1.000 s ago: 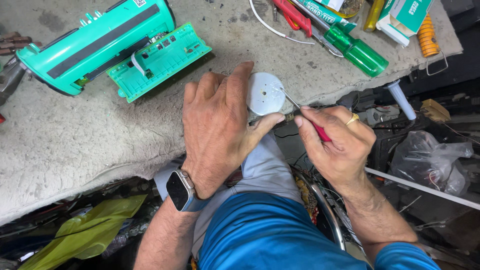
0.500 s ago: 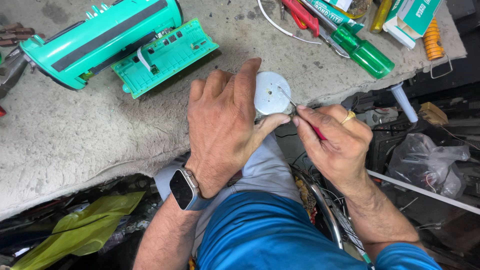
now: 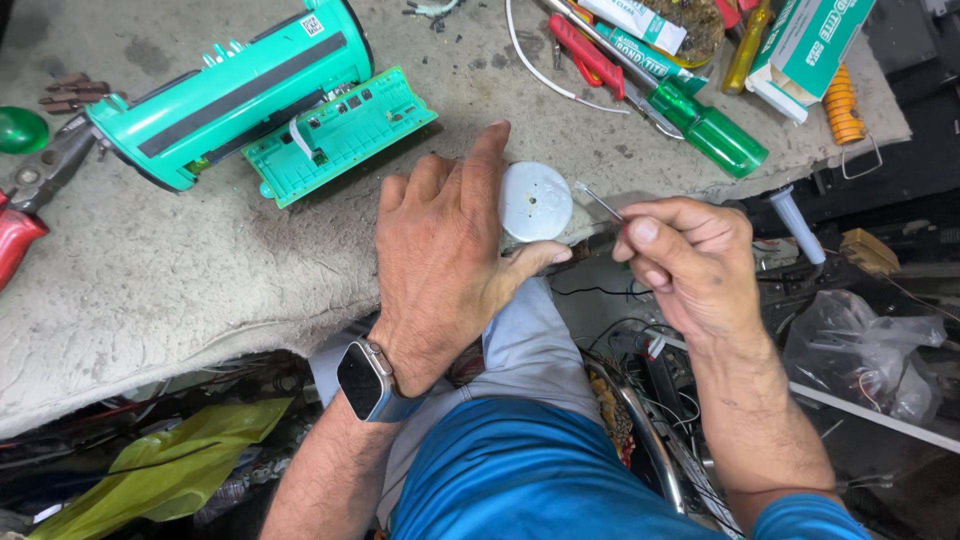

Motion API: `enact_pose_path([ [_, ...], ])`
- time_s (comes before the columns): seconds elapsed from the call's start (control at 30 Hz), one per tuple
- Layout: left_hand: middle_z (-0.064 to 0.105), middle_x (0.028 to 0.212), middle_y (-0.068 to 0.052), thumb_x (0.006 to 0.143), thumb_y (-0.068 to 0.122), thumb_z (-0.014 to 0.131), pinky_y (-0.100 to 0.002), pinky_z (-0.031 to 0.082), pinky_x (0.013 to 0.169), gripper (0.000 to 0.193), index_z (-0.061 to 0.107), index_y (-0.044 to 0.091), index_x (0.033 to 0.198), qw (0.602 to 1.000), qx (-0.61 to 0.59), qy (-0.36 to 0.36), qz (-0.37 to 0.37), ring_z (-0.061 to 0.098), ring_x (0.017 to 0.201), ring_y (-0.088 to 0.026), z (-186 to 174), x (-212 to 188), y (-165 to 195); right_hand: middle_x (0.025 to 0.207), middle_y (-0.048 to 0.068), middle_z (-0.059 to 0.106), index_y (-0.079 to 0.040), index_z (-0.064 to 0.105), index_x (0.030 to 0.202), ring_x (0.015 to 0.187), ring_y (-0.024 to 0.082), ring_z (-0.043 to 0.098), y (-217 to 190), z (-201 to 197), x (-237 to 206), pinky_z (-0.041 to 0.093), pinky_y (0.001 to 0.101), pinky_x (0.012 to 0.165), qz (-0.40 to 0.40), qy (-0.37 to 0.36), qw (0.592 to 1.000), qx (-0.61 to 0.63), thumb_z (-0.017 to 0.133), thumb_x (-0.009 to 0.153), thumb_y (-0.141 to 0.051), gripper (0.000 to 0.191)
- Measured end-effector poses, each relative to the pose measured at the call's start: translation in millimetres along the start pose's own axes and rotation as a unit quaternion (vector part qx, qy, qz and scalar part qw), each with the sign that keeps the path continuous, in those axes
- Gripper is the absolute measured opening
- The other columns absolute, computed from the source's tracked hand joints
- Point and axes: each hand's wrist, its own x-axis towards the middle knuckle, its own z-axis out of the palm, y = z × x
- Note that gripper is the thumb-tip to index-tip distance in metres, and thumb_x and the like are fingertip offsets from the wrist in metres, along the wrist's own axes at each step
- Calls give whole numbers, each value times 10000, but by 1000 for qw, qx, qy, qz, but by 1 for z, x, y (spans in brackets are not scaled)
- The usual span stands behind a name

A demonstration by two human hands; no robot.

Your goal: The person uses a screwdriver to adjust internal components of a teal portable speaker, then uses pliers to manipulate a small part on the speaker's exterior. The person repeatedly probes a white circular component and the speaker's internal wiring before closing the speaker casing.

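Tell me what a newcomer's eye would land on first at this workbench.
At centre, the left hand steadies a small white round part on the grey bench top, while the right hand pinches a thin metal tool beside it. Upper left lies a bright teal casing with a green circuit board leaning against it.

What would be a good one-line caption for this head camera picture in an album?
At a cluttered workbench, the left hand steadies a small round metal part while the right hand pinches a thin tool beside it.

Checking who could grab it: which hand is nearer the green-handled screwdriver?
Right. The right hand sits just below the green-handled screwdriver; the left hand is farther left.
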Motion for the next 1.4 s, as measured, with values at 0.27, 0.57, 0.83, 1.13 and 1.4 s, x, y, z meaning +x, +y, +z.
enact_pose_path([
  [0.27, 674, 1316, -152, 819, 444, 881, -434, 504, 916, 1006, 374, -64, 1524, 996, -88, 22, 24, 642, 1069, -316, -31, -6, 11, 895, 197, 714, 82, 722, 1143, 592, 91, 488, -20, -22, -1, 367, 212, 542, -13, -20, 999, 43, 715, 1000, -34, 185],
  [0.57, 664, 1267, -221, 974, 155, 837, -474, 497, 941, 557, 519, -26, 1393, 991, 86, 65, 85, 609, 1120, -422, -140, 15, -23, 885, 169, 717, 51, 692, 1087, 573, 67, 520, -61, 12, 33, 403, 188, 542, -123, -75, 989, -26, 764, 1018, 5, 110],
  [0.83, 662, 1301, -257, 1030, 354, 721, -507, 466, 1015, 520, 599, -17, 1374, 989, 94, -92, 64, 579, 1216, -457, -127, 66, -80, 830, 122, 696, 49, 708, 1029, 574, 86, 564, -93, 63, 106, 380, 202, 503, -152, -132, 979, -21, 795, 1026, -25, 114],
  [1.13, 664, 1274, -268, 1096, 424, 602, -528, 499, 944, 548, 569, -33, 1394, 988, 79, -120, 62, 605, 1180, -460, -115, 82, -126, 808, 49, 662, -27, 690, 978, 600, 81, 566, -100, 108, 161, 382, 194, 502, -188, -186, 964, -20, 810, 1046, -92, 153],
  [1.4, 689, 1202, -245, 1061, 415, 641, -522, 518, 887, 554, 572, -9, 1410, 988, 90, -122, 35, 644, 1104, -450, -119, 92, -142, 730, 43, 633, 18, 692, 985, 521, 50, 494, -79, 117, 180, 366, 187, 497, -171, -161, 969, -70, 810, 989, -112, 175],
])
